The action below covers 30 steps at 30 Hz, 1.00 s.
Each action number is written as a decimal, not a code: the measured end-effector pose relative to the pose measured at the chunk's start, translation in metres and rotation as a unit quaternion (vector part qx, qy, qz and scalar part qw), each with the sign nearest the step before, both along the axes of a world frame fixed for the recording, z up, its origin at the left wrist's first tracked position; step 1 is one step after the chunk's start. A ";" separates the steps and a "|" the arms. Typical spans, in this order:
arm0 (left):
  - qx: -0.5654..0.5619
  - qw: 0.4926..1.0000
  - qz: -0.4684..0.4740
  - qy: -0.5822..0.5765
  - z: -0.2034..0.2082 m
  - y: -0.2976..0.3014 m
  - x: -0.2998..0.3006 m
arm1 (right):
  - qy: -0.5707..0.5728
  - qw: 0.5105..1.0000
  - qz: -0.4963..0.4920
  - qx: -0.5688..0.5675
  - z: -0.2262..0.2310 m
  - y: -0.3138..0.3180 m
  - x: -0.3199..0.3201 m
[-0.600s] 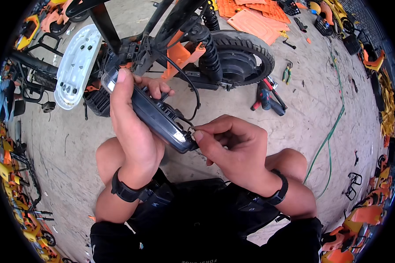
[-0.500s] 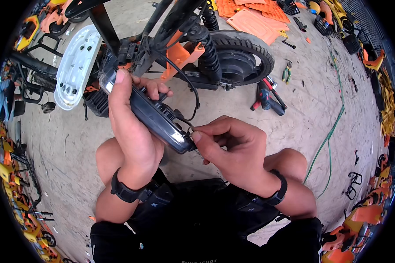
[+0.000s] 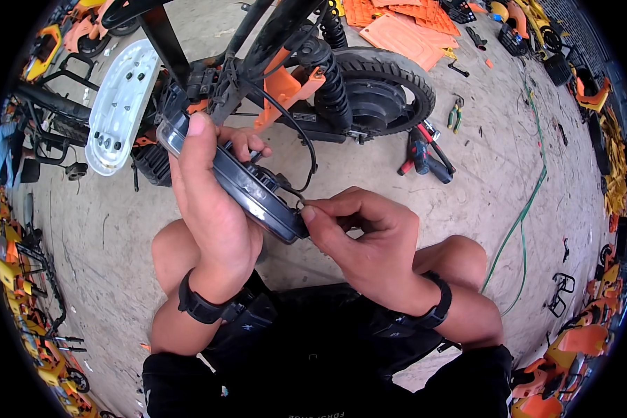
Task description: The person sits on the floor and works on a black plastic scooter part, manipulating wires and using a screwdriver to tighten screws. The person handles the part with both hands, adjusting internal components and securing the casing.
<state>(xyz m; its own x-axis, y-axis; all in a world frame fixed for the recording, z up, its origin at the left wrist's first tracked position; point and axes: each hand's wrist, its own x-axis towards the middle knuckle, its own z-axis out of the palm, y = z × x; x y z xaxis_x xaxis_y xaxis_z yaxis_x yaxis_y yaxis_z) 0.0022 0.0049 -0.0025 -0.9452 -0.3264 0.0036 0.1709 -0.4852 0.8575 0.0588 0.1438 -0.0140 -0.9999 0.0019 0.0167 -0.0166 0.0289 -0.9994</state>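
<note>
My left hand (image 3: 212,202) is wrapped round a long black vehicle light (image 3: 247,194) with a shiny lens rim. The light slants from upper left to lower right, its finned back turned away from my palm. A black cable (image 3: 285,113) loops down to its back from the bike frame. At the light's lower right end, my right hand (image 3: 369,237) pinches with thumb and forefinger; what lies between the fingertips is too small to make out. Just beyond stands a black electric bike frame (image 3: 247,56) with orange parts and a rear wheel (image 3: 380,90).
A white oval tray-like panel (image 3: 122,104) stands left of the frame. On the concrete floor lie a power drill (image 3: 419,155), pliers (image 3: 455,115) and a green hose (image 3: 529,202). Orange plastic panels (image 3: 407,38) are stacked at the back. Orange and yellow bike parts line both sides.
The light has tilted a little in my left hand, so more of its lens side shows. My right hand has shifted slightly left, still pinching at the same end.
</note>
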 end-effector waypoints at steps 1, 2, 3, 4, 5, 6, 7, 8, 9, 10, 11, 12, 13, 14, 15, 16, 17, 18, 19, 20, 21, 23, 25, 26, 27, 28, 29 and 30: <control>-0.010 1.000 0.007 0.008 -0.001 0.001 0.000 | -0.024 1.000 -0.007 -0.016 0.001 -0.002 0.000; -0.020 1.000 0.014 0.016 -0.002 0.001 0.001 | -0.047 0.998 -0.015 -0.033 0.002 -0.003 0.000; -0.026 0.999 0.021 0.024 -0.003 0.001 0.001 | -0.066 0.997 -0.013 -0.047 0.003 -0.004 0.000; -0.032 0.999 0.027 0.032 -0.003 0.002 0.002 | -0.085 0.994 -0.012 -0.061 0.004 -0.004 -0.001; -0.038 0.998 0.034 0.040 -0.004 0.002 0.002 | -0.104 0.992 -0.010 -0.075 0.005 -0.004 -0.001; -0.042 0.997 0.037 0.052 -0.005 0.002 0.001 | -0.109 0.991 -0.007 -0.075 0.005 -0.003 -0.002; -0.047 0.997 0.037 0.054 -0.005 0.003 0.002 | -0.114 0.990 -0.004 -0.077 0.005 -0.002 -0.002; -0.052 0.996 0.036 0.056 -0.005 0.003 0.002 | -0.120 0.990 -0.001 -0.078 0.005 -0.002 -0.002; -0.057 0.996 0.035 0.057 -0.005 0.003 0.002 | -0.117 0.990 0.000 -0.084 0.005 -0.002 -0.003; -0.054 0.997 0.033 0.051 -0.005 0.003 0.002 | -0.115 0.989 0.001 -0.089 0.004 -0.002 -0.003; -0.052 0.997 0.031 0.046 -0.005 0.003 0.001 | -0.113 0.989 0.002 -0.095 0.004 -0.001 -0.003; -0.049 0.998 0.031 0.040 -0.005 0.003 0.001 | -0.120 0.987 0.005 -0.106 0.004 -0.001 -0.004; -0.051 0.997 0.031 0.043 -0.005 0.003 0.001 | -0.127 0.985 0.008 -0.116 0.004 -0.001 -0.004; -0.053 0.997 0.032 0.045 -0.005 0.004 0.001 | -0.134 0.983 0.011 -0.127 0.003 0.000 -0.005; -0.056 0.997 0.032 0.047 -0.005 0.004 0.001 | -0.134 0.983 0.014 -0.125 0.003 0.000 -0.005; -0.056 0.997 0.027 0.042 -0.005 0.004 0.001 | -0.135 0.983 0.017 -0.123 0.002 0.001 -0.005; -0.057 0.997 0.022 0.037 -0.005 0.004 0.002 | -0.135 0.983 0.020 -0.121 0.001 0.002 -0.006; -0.058 0.998 0.018 0.032 -0.004 0.003 0.001 | -0.142 0.980 0.026 -0.134 0.001 0.003 -0.007; -0.056 0.998 0.015 0.028 -0.004 0.003 0.001 | -0.149 0.977 0.032 -0.146 0.000 0.003 -0.008; -0.055 0.998 0.011 0.023 -0.004 0.003 0.001 | -0.156 0.974 0.038 -0.159 0.000 0.004 -0.008; -0.054 0.998 0.008 0.019 -0.003 0.003 0.001 | -0.158 0.973 0.039 -0.165 0.000 0.004 -0.008; -0.048 0.999 0.005 0.019 -0.005 0.003 0.002 | -0.162 0.970 0.042 -0.176 0.001 0.004 -0.008; -0.048 0.999 0.003 0.020 -0.006 0.001 0.002 | -0.172 0.967 0.047 -0.182 0.000 0.004 -0.008; -0.050 0.999 0.001 0.021 -0.006 0.001 0.002 | -0.177 0.966 0.049 -0.184 0.000 0.004 -0.008; -0.052 0.998 -0.001 0.022 -0.007 0.000 0.002 | -0.179 0.964 0.050 -0.189 0.000 0.004 -0.008; -0.052 0.998 -0.005 0.025 -0.007 0.000 0.002 | -0.181 0.963 0.051 -0.194 -0.001 0.004 -0.008; -0.051 0.998 -0.009 0.027 -0.006 0.000 0.002 | -0.183 0.961 0.052 -0.199 -0.001 0.004 -0.009; -0.051 0.998 -0.012 0.030 -0.005 0.000 0.002 | -0.188 0.959 0.055 -0.204 -0.001 0.004 -0.009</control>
<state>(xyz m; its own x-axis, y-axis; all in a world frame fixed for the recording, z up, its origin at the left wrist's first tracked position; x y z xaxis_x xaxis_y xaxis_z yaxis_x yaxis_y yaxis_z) 0.0037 0.0046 -0.0076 -0.9501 -0.2979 0.0929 0.2129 -0.4012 0.8909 0.0497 0.1483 -0.0149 -0.9294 -0.1736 -0.3258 0.3673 -0.3472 -0.8629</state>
